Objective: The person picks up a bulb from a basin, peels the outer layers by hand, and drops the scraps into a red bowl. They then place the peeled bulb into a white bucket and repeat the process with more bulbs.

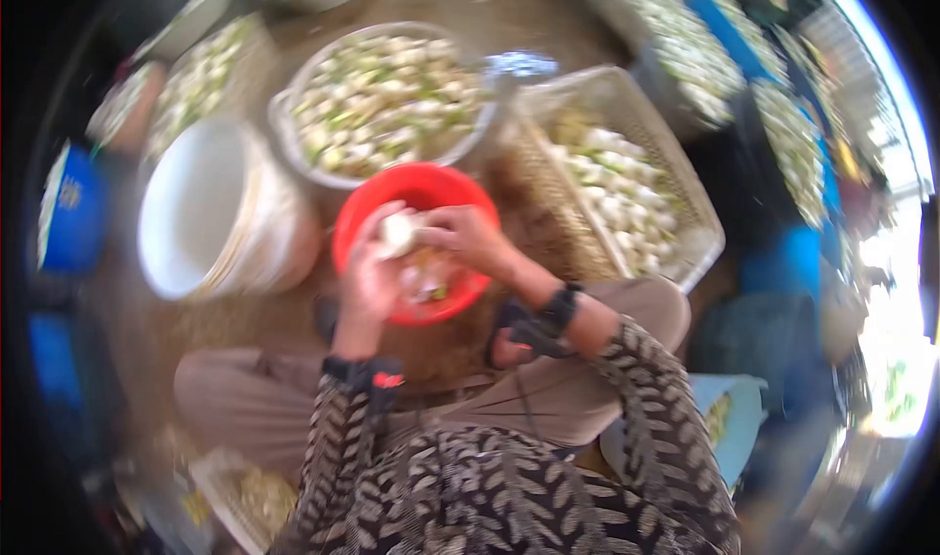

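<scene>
My left hand (370,266) holds a pale, peeled bulb (398,234) over the red basin (478,195). From the right, my right hand (468,239) reaches to the same bulb, its fingers bent close against it; whether they grip the bulb or a bit of skin is blurred. Pinkish peelings (425,279) lie inside the red basin below my hands. Just beyond it stands a round white tub (284,129) filled with white and green bulbs (387,100).
A white bucket (201,212) stands at the left. On the right, a cream crate (685,178) holds white bulbs (622,198). More filled containers line both sides. A light blue container (749,408) is beside my right knee, and another crate (220,486) sits at the lower left.
</scene>
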